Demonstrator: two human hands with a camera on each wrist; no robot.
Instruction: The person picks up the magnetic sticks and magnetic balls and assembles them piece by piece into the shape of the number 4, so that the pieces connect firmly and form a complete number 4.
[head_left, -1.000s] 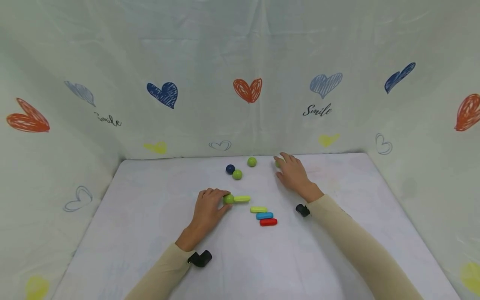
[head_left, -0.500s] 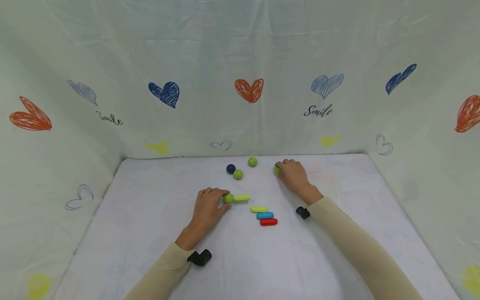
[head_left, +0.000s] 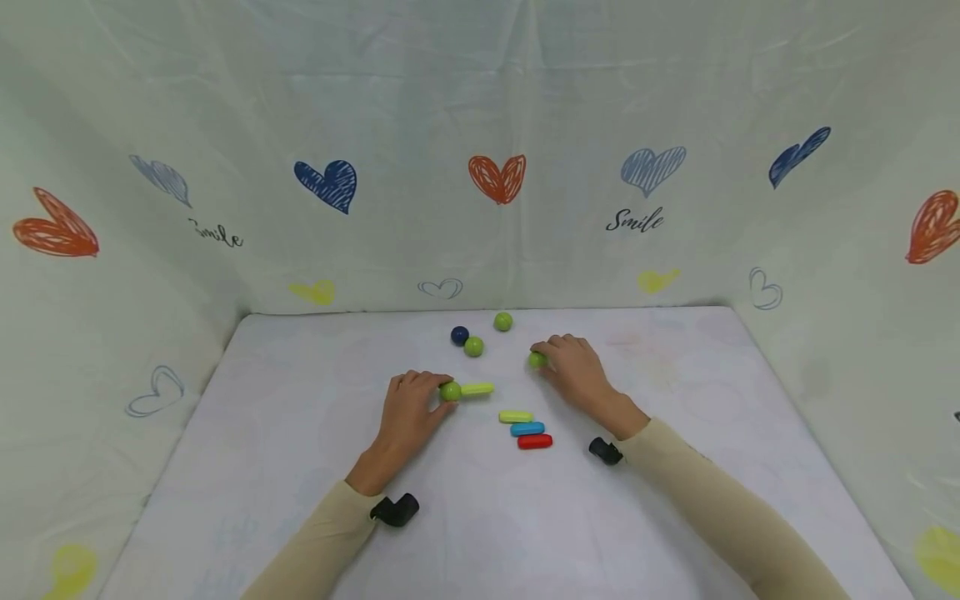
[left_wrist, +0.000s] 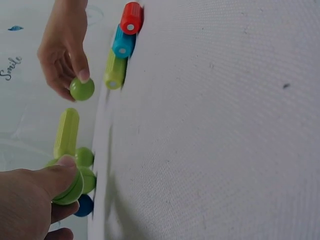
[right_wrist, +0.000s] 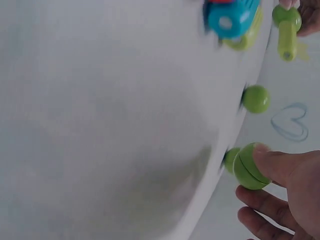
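Note:
My left hand (head_left: 405,417) pinches a green ball (head_left: 450,392) between thumb and fingers. A yellow-green ribbed rod (head_left: 477,388) sticks out from that ball toward the right, held up clear of the table in the left wrist view. Across from it, my right hand (head_left: 577,375) pinches another green ball (head_left: 537,360), which has a thin seam around it in the right wrist view (right_wrist: 252,167). A gap separates this ball from the rod's free end. Part of each held ball is hidden behind fingers.
A yellow-green rod (head_left: 516,417), a blue rod (head_left: 527,428) and a red rod (head_left: 535,442) lie side by side on the white table (head_left: 465,533). Farther back rest a dark blue ball (head_left: 460,336) and two green balls, one nearer (head_left: 474,347), one farther (head_left: 503,322).
My right hand has taken hold of the green ball at the back and brought it nearer and leftward. My left hand, with its ball and rod, has shifted slightly left and up.

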